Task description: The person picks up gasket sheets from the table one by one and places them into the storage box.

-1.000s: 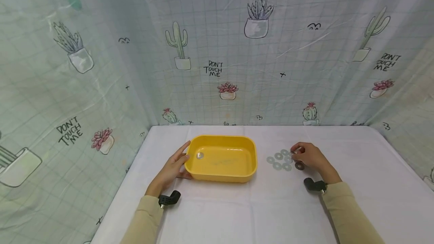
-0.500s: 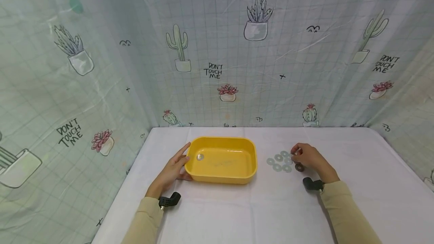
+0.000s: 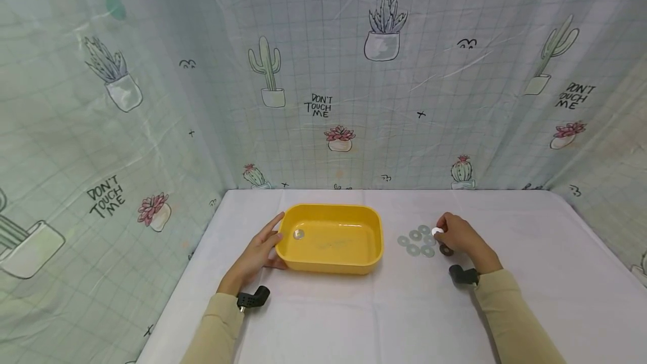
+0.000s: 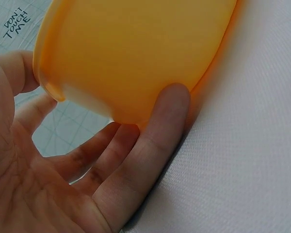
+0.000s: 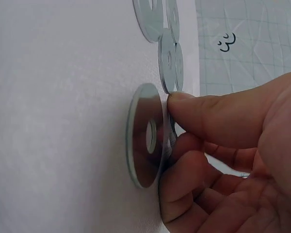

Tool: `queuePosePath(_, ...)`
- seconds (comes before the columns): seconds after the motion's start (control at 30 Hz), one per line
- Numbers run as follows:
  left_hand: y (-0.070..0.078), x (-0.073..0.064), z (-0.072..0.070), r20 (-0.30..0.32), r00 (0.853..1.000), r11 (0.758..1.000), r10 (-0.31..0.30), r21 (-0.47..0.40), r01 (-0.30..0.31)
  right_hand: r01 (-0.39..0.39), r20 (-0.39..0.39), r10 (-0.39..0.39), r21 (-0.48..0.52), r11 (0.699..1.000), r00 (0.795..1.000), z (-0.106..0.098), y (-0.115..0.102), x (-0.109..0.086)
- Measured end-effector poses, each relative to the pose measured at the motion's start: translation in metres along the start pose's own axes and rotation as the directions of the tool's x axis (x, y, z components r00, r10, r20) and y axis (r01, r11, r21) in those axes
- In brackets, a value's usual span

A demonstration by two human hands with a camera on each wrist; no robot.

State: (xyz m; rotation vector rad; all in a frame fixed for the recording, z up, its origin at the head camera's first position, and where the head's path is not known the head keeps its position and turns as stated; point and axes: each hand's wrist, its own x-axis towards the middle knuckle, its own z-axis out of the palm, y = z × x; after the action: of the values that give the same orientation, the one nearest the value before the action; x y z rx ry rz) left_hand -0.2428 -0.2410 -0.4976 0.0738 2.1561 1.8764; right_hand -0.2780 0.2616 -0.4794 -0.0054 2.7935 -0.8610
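In the head view, my left hand (image 3: 256,250) grips the left end of a yellow plastic tray (image 3: 329,268). The left wrist view shows fingers (image 4: 170,109) spread along the tray's outer wall and up to its rim. One metal washer (image 3: 299,234) lies inside the tray, toward its left end. To the right of the tray, my right hand (image 3: 459,235) pinches a flat washer (image 3: 437,231) between thumb and fingers. That washer is tilted and catches the light. Just below the hand lies a darker-looking washer (image 5: 144,136), flat on the cloth.
Several grey washers (image 3: 414,250) lie close together on the white tablecloth (image 3: 323,319), between the tray and my right hand. A curtain (image 3: 303,145) printed with cacti hangs behind and at both sides of the table. A black wrist camera (image 3: 253,297) is strapped on each arm.
My right hand has shifted slightly, and a tilted, bright washer now shows between its fingertips. The left hand and the tray have stayed in place.
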Motion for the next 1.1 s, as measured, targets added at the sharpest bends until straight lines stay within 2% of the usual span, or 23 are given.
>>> queuePosePath(0.2, 0.000, 0.002, 0.000, 0.010, 1.000, 1.000, 0.009, 0.000, -0.009, 0.034, -0.032, -0.034, 0.021, 0.999, 0.999, 0.001, 0.005, -0.001)
queuePosePath(0.4, 0.000, 0.002, 0.000, 0.000, 1.000, 1.000, 0.004, 0.003, -0.004, 0.066, -0.032, -0.064, 0.061, 0.996, 0.997, -0.001, 0.007, 0.000)
queuePosePath(0.5, 0.000, 0.002, 0.000, -0.006, 1.000, 1.000, -0.001, -0.006, 0.001, 0.069, -0.035, -0.066, 0.098, 0.993, 0.997, -0.001, 0.008, 0.000)
queuePosePath(0.7, 0.000, -0.001, 0.001, -0.005, 1.000, 1.000, -0.010, -0.002, 0.010, 0.072, -0.087, -0.058, 0.160, 0.985, 0.995, -0.002, 0.011, 0.001)
queuePosePath(0.97, 0.000, 0.001, 0.000, -0.003, 1.000, 1.000, 0.001, 0.009, -0.001, 0.065, -0.134, -0.035, 0.232, 0.971, 0.990, -0.008, 0.006, 0.001)
queuePosePath(1.1, 0.000, 0.001, 0.000, -0.004, 1.000, 1.000, -0.005, 0.011, 0.005, 0.092, -0.159, -0.051, 0.265, 0.960, 0.986, -0.009, 0.004, 0.000)
